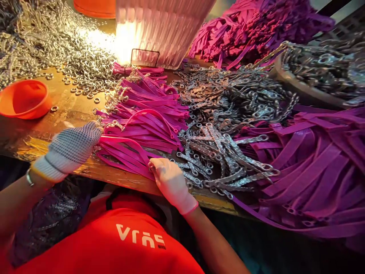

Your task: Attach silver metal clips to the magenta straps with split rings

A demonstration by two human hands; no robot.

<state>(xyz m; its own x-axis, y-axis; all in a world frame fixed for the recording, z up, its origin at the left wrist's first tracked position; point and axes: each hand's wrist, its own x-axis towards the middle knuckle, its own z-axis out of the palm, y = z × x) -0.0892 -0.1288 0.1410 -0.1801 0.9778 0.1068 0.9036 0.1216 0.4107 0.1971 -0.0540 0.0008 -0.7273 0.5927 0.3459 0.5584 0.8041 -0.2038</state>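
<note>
My left hand, in a dotted white glove, is closed on the left end of a pink strap at the table's front edge. The strap curves right toward my right hand, which wears a plain white glove. Its fingers are pinched together near the strap's other end; exactly what sits between them is too small to tell. Between and behind both hands lies a row of pink straps with metal pieces at their left ends. Braided metal pieces lie just right of my right hand.
An orange bowl stands at the left, with metal rings behind it. A ribbed translucent panel rises at the back. Purple straps spill over the right edge, below a container of metal pieces.
</note>
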